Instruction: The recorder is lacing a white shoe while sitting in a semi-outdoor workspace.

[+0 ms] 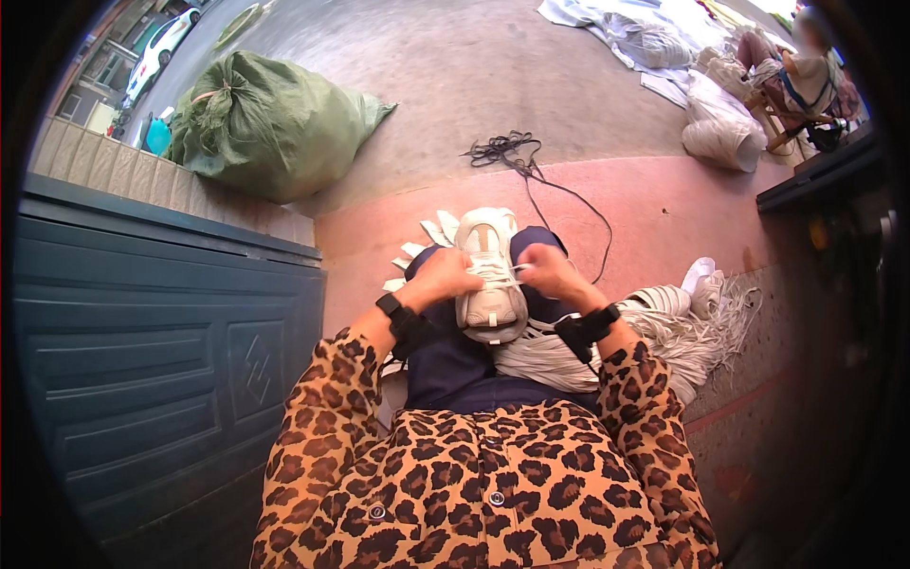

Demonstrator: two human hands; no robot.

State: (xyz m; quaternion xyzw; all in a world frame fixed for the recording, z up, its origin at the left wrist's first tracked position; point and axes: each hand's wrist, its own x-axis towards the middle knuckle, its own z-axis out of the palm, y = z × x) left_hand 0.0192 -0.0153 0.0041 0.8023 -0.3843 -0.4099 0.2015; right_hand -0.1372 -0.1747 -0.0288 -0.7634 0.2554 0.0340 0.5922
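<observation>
One shoe (491, 302), tied green sack (270, 133), contents hidden

Two arms (327, 408) reach forward from the lower edge, bent at the elbows, forearms slanting inward; the hands meet nearly level before the body, a little apart. The left hand (447, 277) points rightward, back upward, fingers bunched; the right hand (552, 271), slightly blurred, faces it, fingers curled inward as if pinching.
</observation>
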